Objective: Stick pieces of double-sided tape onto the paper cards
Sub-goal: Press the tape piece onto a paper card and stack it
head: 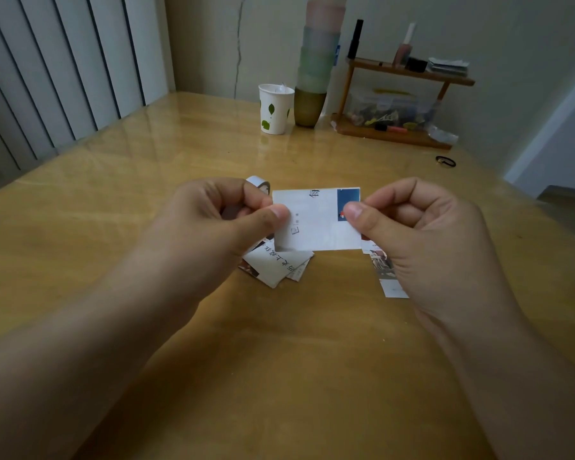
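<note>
The person is pinching a paper card [316,220] above the table, left hand [219,220] clamped on its taped edge, right hand [422,234] gripping the opposite end, probably pressing the strip down before setting it aside

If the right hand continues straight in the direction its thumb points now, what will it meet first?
The right hand already pinches the paper card; its thumb points left, so going on it would probably meet the left hand gripping the card's other end.
</note>
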